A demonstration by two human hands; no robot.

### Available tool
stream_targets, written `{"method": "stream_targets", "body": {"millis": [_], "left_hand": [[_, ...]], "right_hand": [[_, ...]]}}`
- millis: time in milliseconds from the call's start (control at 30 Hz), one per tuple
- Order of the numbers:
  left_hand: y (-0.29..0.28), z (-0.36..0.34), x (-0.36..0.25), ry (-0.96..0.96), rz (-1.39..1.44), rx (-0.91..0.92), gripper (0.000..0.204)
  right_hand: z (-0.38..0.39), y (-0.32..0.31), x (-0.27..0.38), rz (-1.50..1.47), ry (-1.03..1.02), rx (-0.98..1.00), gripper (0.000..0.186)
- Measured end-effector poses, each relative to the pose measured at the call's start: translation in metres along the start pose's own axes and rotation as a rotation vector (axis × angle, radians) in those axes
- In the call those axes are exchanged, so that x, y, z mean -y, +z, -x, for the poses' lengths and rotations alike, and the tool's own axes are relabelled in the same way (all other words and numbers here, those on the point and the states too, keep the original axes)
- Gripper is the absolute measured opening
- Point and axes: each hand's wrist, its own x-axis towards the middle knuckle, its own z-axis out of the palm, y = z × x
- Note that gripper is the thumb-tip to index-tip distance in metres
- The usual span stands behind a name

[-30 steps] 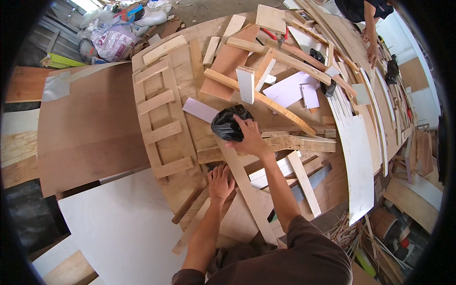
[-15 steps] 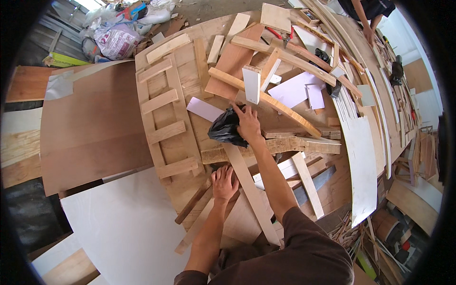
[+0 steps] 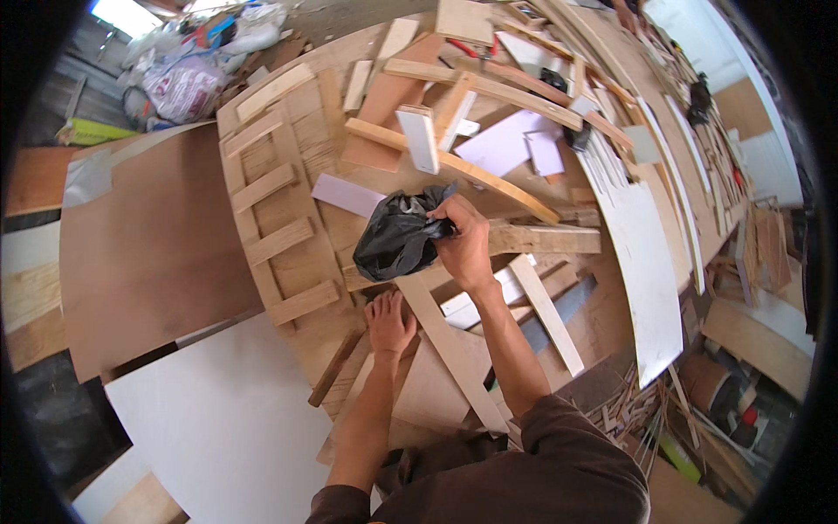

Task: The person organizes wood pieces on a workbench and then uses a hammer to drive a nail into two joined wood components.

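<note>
A crumpled black plastic bag (image 3: 388, 240) is in my right hand (image 3: 463, 240), whose fingers pinch its upper right part; what it contains is hard to make out. The bag is over a long wooden strip (image 3: 454, 367) and a rough thick board (image 3: 541, 238), beside a pale lilac piece (image 3: 340, 194). Below the bag, my left hand (image 3: 391, 327) rests with extended fingers at the left side of the strip, near a darker short batten (image 3: 336, 371).
The plywood worktop (image 3: 307, 163) holds several battens, white panels (image 3: 642, 279) and red-handled tools (image 3: 471, 51). A co-worker's hand (image 3: 627, 22) shows at the far top right. Large sheets (image 3: 157, 253) lie at left, sacks (image 3: 188, 87) upper left, offcuts (image 3: 751, 349) lower right.
My right hand has changed from fingers spread over the bag to gripping it, raising its upper part. The view has shifted slightly, and the co-worker is mostly out of frame.
</note>
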Motion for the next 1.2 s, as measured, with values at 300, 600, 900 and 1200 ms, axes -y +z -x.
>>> {"method": "stream_targets", "body": {"millis": [300, 600, 900, 1200], "left_hand": [[-0.008, 0.0, -0.004, 0.038, 0.198, -0.082, 0.067], [-0.035, 0.049, 0.013, 0.111, 0.435, -0.077, 0.075], [-0.103, 0.123, -0.058, 0.137, 0.633, -0.074, 0.079], [-0.092, 0.167, -0.117, 0.296, 0.576, 0.239, 0.069]], "right_hand": [[0.1, -0.09, 0.076, 0.184, 0.038, -0.246, 0.036], [0.264, -0.133, 0.037, 0.422, 0.318, -0.43, 0.037], [0.373, -0.122, 0.044, 0.443, 0.281, -0.23, 0.054], [0.386, -0.137, 0.046, 0.491, 0.331, 0.0, 0.043]]}}
